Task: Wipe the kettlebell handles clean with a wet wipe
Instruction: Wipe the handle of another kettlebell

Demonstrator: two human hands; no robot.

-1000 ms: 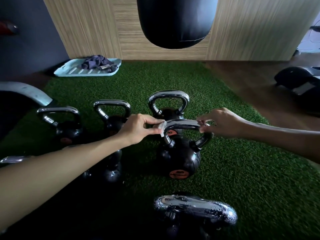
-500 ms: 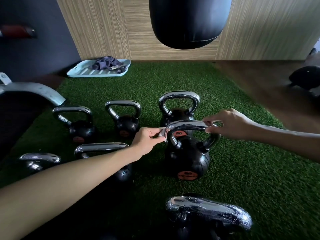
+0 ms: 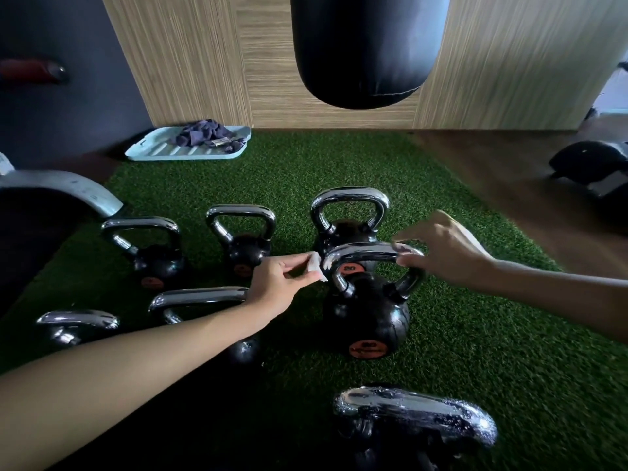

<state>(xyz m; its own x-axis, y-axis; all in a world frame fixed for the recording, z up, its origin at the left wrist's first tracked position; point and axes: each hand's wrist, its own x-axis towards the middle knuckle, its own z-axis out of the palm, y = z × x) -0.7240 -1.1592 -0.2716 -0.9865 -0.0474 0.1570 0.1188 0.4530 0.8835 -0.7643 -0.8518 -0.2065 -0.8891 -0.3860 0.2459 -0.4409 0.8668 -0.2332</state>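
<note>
A black kettlebell (image 3: 367, 317) with a chrome handle (image 3: 363, 249) stands on the green turf at the centre. My left hand (image 3: 278, 283) pinches a small white wet wipe (image 3: 314, 266) right beside the handle's left bend. My right hand (image 3: 448, 253) is blurred, with thumb and fingers curled around the handle's right end. Several more chrome-handled kettlebells stand around: one just behind (image 3: 350, 212), two further left (image 3: 241, 232) (image 3: 146, 246), one partly under my left forearm (image 3: 200, 297), and one close in front with droplets on its handle (image 3: 414, 416).
A black punching bag (image 3: 367, 45) hangs over the far end of the turf (image 3: 492, 351). A pale blue tray (image 3: 153, 153) holding a purple cloth (image 3: 204, 134) lies at the back left. A grey curved frame (image 3: 68, 188) is at the left, dark equipment (image 3: 591, 164) at the right on the wooden floor.
My left hand has drawn the wipe slightly left, off the handle's left bend. My right hand has shifted at the right end and is now blurred. The view has drifted a little.
</note>
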